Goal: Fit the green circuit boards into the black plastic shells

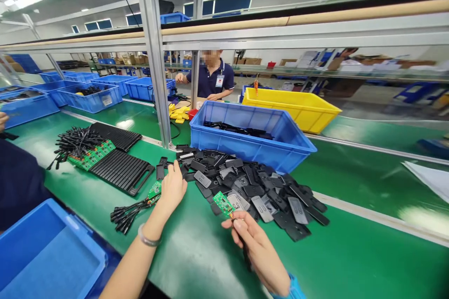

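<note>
In the head view, my right hand (252, 243) pinches a green circuit board (223, 203) near its lower end, where wires and a black cable (246, 258) run down along the palm. My left hand (171, 188) reaches over small black plastic casings (161, 168) at the left edge of a heap, its visible fingers stretched out; the thumb is hidden. Just left of that wrist lies a bundle of black cables (128, 215) with green boards (154, 190) attached. The heap of black casing pieces (252, 182) spreads in front of both hands.
Behind the heap stands a blue bin (252, 145) partly filled with black parts, beside a yellow bin (291, 103). Black slotted racks (121, 168) at left carry boards with cables. A metal post (154, 56) rises from the bench. Another blue bin (45, 252) sits lower left. Co-workers are nearby.
</note>
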{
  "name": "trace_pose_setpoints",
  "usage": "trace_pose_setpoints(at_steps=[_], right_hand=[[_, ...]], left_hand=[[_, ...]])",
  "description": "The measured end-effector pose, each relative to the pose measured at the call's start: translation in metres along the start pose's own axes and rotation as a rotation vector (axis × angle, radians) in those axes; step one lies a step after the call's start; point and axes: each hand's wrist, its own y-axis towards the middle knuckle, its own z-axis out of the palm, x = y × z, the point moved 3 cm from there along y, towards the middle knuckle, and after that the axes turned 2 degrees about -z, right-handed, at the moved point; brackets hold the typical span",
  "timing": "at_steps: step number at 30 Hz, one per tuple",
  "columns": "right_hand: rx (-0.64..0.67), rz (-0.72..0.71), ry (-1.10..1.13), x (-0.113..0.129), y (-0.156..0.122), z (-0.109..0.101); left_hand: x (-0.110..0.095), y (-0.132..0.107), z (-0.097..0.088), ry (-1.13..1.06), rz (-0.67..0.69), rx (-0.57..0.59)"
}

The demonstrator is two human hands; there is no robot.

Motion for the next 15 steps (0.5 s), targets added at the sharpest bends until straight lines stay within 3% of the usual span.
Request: trace_pose_setpoints(at_steps=[2, 4, 6, 8, 11, 15], right_hand=[[-0.051, -0.024, 0.048, 0.007, -0.003, -0.006], [-0.107, -0.038, 0.102, 0.009, -0.001, -0.010], [-0.171, -0.045, 0.131, 0.008, 0.003, -0.015], [-0.228, -0.045, 0.131, 0.003, 0.008, -0.021], [-0.274, -0.018, 0.148, -0.007, 0.013, -0.029], [-0.274, 0.036, 0.205, -0.017, 0.013, -0.033]], left_hand=[[-0.019, -0.009, 0.007, -0.424, 0.072, 0.136], [-0.045, -0.022, 0.024, -0.941, 0.068, 0.404], [-0.068, -0.037, 0.042, -1.398, -0.051, 0.654], [-0.084, -0.049, 0.057, -1.678, -0.162, 0.786], [-0.090, -0.060, 0.069, -1.763, -0.156, 0.813], [-0.080, -0.066, 0.076, -1.690, -0.184, 0.729]])
